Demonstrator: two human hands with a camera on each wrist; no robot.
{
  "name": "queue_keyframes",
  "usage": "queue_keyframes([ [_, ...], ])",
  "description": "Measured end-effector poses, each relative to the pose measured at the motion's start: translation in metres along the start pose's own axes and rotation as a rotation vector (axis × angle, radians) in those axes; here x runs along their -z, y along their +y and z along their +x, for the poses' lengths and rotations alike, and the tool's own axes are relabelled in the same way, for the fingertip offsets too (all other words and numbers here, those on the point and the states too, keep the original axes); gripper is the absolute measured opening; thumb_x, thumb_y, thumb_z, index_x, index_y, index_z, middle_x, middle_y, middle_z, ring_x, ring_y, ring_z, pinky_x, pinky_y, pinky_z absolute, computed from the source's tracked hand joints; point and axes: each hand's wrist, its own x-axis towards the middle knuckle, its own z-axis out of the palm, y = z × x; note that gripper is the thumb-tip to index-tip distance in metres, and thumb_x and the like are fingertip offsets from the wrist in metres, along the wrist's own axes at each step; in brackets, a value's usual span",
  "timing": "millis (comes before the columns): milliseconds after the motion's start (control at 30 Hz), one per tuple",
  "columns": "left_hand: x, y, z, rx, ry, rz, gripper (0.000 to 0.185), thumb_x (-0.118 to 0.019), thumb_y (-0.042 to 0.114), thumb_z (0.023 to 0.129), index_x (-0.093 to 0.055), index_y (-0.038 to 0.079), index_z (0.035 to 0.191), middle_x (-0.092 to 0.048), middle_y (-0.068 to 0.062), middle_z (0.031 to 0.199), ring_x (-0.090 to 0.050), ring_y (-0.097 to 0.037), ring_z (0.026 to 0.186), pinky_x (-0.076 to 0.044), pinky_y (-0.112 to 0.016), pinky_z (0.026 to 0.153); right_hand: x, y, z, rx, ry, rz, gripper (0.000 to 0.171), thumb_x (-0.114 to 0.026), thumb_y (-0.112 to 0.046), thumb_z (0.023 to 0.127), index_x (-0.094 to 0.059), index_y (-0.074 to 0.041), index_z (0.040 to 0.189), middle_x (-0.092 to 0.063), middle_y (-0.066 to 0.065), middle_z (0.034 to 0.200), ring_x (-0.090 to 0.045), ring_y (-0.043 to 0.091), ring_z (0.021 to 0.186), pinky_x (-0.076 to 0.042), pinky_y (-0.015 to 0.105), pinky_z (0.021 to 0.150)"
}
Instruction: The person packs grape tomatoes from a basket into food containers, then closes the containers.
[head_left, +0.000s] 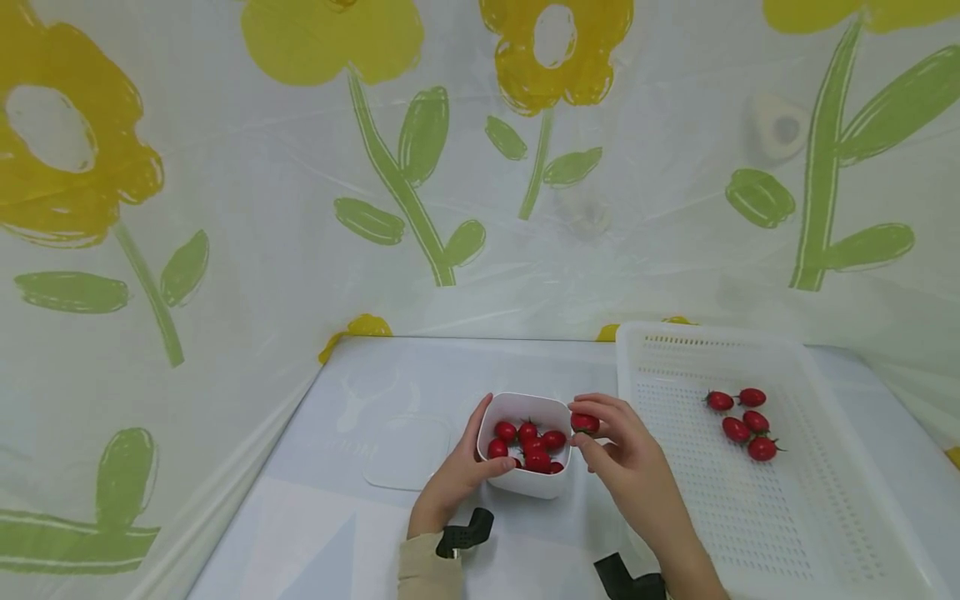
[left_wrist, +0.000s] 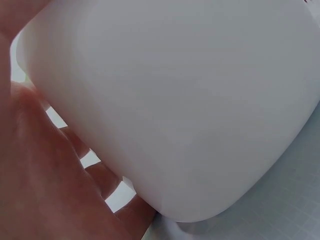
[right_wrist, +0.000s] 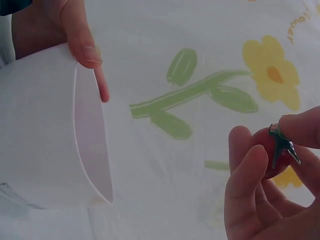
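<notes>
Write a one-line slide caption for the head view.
Left hand holds a white tub of cherry tomatoes while right hand pinches one tomato at its rim.

Only one bit of writing is showing: the word "flower" in small yellowish letters on the flowered sheet (right_wrist: pixel 298 22), up above the right hand's fingers (right_wrist: pixel 300 127) in the right wrist view. Nothing else is carrying readable text, numbers or brand marks in any view.

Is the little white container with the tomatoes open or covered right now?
Open. The white container has no lid on it, and the cherry tomatoes inside show from above. A clear lid lies flat on the table to its left.
</notes>
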Motion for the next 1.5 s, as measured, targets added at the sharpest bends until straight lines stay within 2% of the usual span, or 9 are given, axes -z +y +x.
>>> queue_keyframes([
  [133,-0.001,0.000,0.000,-0.005,-0.002,-0.002,0.084,-0.068,0.027,0.077,-0.013,0.045,0.139,-0.027,0.007,0.138,-0.020,-0.021,0.127,-0.030,-0.053,0.096,-0.003,0.000,0.000,-0.027,-0.001,-0.014,0.030,-0.060,-0.012,0.085,-0.057,-0.021,0.113,-0.047,-0.005,0.118,-0.057,0.015,0.083,-0.050,0.028,0.057],
  [300,0.000,0.000,0.000,-0.025,-0.009,-0.006,0.085,-0.068,0.029,0.077,-0.012,0.043,0.139,-0.026,0.006,0.138,-0.019,-0.021,0.128,-0.026,-0.055,0.097,-0.007,0.002,0.000,-0.069,0.013,-0.035,0.029,-0.061,-0.015,0.085,-0.057,-0.025,0.112,-0.047,-0.007,0.118,-0.057,0.014,0.084,-0.050,0.028,0.059],
  [500,0.001,0.000,-0.001,-0.019,-0.013,-0.009,0.085,-0.067,0.028,0.078,-0.011,0.043,0.140,-0.025,0.005,0.140,-0.019,-0.021,0.128,-0.023,-0.056,0.098,-0.016,0.009,-0.001,-0.013,0.032,-0.119,0.030,-0.062,-0.012,0.084,-0.058,-0.020,0.113,-0.048,-0.007,0.117,-0.056,0.011,0.085,-0.049,0.025,0.060],
  [700,0.001,0.000,-0.001,-0.016,-0.015,-0.018,0.084,-0.066,0.026,0.079,-0.011,0.041,0.141,-0.025,0.002,0.140,-0.020,-0.023,0.128,-0.025,-0.055,0.097,-0.029,0.013,-0.002,-0.039,0.030,-0.212,0.035,-0.063,-0.013,0.083,-0.056,-0.029,0.113,-0.047,-0.015,0.116,-0.055,0.005,0.086,-0.048,0.023,0.064],
  [933,0.001,0.002,-0.001,-0.003,-0.028,-0.023,0.085,-0.066,0.026,0.079,-0.008,0.042,0.140,-0.022,0.002,0.141,-0.020,-0.023,0.128,-0.026,-0.054,0.097,-0.042,0.017,-0.002,-0.041,0.025,-0.312,0.034,-0.066,-0.012,0.080,-0.059,-0.021,0.111,-0.046,-0.012,0.117,-0.051,0.005,0.082,-0.047,0.021,0.060],
  [1067,0.001,0.001,0.000,-0.003,-0.027,-0.020,0.084,-0.066,0.026,0.080,-0.009,0.043,0.140,-0.023,0.002,0.141,-0.020,-0.023,0.128,-0.026,-0.054,0.097,-0.048,0.021,-0.002,-0.060,0.023,-0.351,0.032,-0.067,-0.013,0.079,-0.060,-0.021,0.109,-0.047,-0.012,0.114,-0.051,0.003,0.080,-0.046,0.019,0.058],
  [1267,0.000,0.000,-0.001,-0.011,-0.013,-0.008,0.082,-0.066,0.026,0.080,-0.012,0.046,0.138,-0.025,0.003,0.139,-0.022,-0.022,0.127,-0.027,-0.055,0.096,-0.055,0.028,-0.002,-0.076,0.012,-0.398,0.031,-0.068,-0.014,0.079,-0.061,-0.022,0.108,-0.048,-0.010,0.112,-0.052,0.003,0.080,-0.047,0.019,0.063],
  [1500,0.001,-0.001,-0.002,-0.043,-0.027,-0.012,0.084,-0.066,0.024,0.080,-0.010,0.040,0.141,-0.024,0.002,0.140,-0.022,-0.023,0.127,-0.027,-0.053,0.097,-0.062,0.035,-0.004,-0.072,0.014,-0.473,0.032,-0.069,-0.012,0.077,-0.061,-0.017,0.108,-0.048,-0.005,0.113,-0.051,0.005,0.078,-0.048,0.018,0.067],
])
